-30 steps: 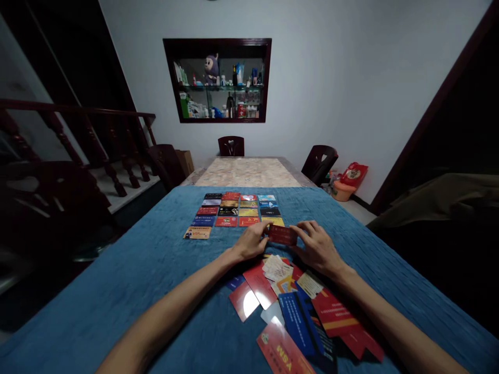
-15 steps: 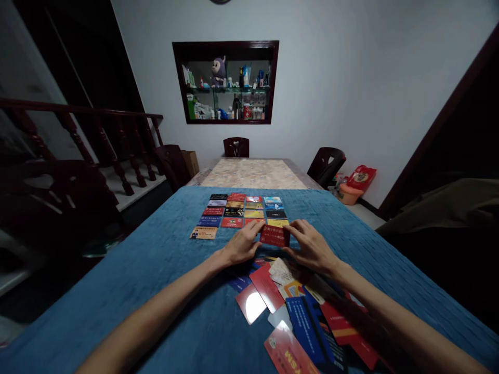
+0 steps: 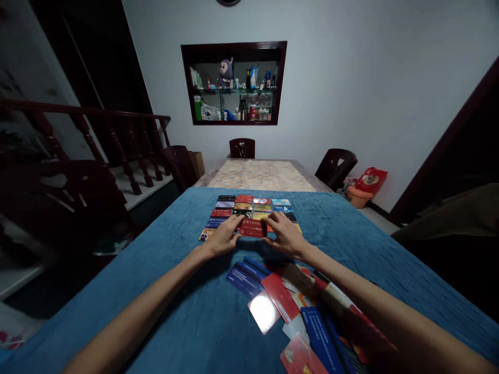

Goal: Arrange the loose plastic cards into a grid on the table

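Note:
A red plastic card (image 3: 251,227) is held between my two hands, its printed face toward me. My left hand (image 3: 223,236) pinches its left edge, and my right hand (image 3: 286,234) grips the right edge. Just beyond are rows of cards laid out on the blue cloth, among them a black card (image 3: 226,198) and a blue-and-white card (image 3: 281,202); my hands and the held card cover part of the front rows. Closer to me lies a loose pile of overlapping cards, including a red card (image 3: 281,297) and a blue card (image 3: 323,332). My right forearm hides some of that pile.
The blue cloth (image 3: 167,291) covers the near part of a long table, whose patterned top (image 3: 261,174) shows beyond. Dark chairs (image 3: 336,167) stand around it. A wooden railing (image 3: 113,145) runs along the left, and a shelf niche (image 3: 237,83) is set in the wall.
Both hands have carried the red card leftward, to the front of the laid-out rows. More of the pile's blue cards show now. The view has shifted slightly.

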`<state>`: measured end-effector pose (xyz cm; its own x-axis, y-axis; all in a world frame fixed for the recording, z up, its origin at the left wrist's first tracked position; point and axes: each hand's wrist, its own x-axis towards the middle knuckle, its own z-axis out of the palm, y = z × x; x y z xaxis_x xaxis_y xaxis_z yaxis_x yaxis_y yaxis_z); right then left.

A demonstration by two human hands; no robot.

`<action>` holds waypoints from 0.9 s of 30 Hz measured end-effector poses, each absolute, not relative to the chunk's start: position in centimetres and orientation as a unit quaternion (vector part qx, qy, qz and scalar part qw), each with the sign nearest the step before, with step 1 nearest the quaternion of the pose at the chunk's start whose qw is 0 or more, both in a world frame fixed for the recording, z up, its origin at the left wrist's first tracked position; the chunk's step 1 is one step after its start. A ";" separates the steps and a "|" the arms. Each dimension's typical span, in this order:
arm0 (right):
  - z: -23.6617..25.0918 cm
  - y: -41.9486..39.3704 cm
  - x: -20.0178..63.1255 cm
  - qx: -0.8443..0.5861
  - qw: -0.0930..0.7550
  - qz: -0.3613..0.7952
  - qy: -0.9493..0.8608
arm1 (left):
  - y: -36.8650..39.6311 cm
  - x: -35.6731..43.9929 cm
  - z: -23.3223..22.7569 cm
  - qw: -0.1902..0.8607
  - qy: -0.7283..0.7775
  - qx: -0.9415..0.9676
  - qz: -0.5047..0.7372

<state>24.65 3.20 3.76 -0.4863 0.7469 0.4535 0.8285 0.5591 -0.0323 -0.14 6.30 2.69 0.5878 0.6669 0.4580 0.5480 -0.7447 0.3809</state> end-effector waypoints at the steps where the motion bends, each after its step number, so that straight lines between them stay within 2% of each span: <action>1: 3.8 3.6 24.0 -0.460 0.210 -0.094 -0.857 | 6.6 -0.6 2.6 0.095 0.350 0.882 0.300; 13: 5.1 8.2 17.8 -0.487 0.199 -0.074 -0.847 | 9.8 -4.9 4.4 0.053 0.422 0.851 0.309; 27: 5.7 12.5 13.7 -0.538 0.117 -0.037 -0.834 | 14.2 -6.8 4.4 0.038 0.508 0.824 0.247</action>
